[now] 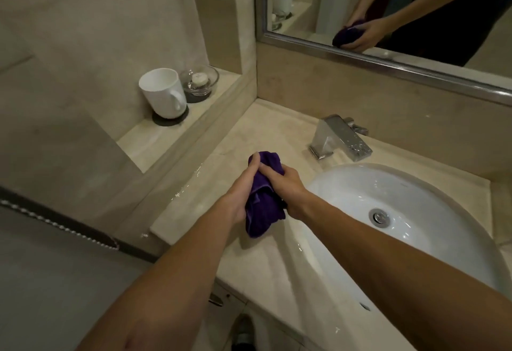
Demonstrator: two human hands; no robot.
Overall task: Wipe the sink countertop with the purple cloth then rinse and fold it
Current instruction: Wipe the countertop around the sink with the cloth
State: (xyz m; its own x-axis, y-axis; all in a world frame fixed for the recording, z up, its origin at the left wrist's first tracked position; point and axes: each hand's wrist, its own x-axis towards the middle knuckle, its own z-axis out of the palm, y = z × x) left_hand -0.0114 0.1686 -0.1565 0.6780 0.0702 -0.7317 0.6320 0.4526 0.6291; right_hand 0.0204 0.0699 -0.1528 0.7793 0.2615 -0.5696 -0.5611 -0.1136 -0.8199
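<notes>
The purple cloth (262,206) is bunched up between both hands above the beige countertop (241,134), just left of the white sink basin (346,184). My left hand (243,184) grips its left side with the thumb over the top. My right hand (285,184) grips its right side, fingers curled into the fabric. The cloth's lower end hangs loose below the hands. Wet streaks shine on the countertop near its left edge.
A chrome faucet (340,137) stands behind the basin, drain (379,217) in its middle. On a side ledge sit a white mug (163,95) and a glass dish (199,81). A framed mirror (388,4) reflects the hands and cloth.
</notes>
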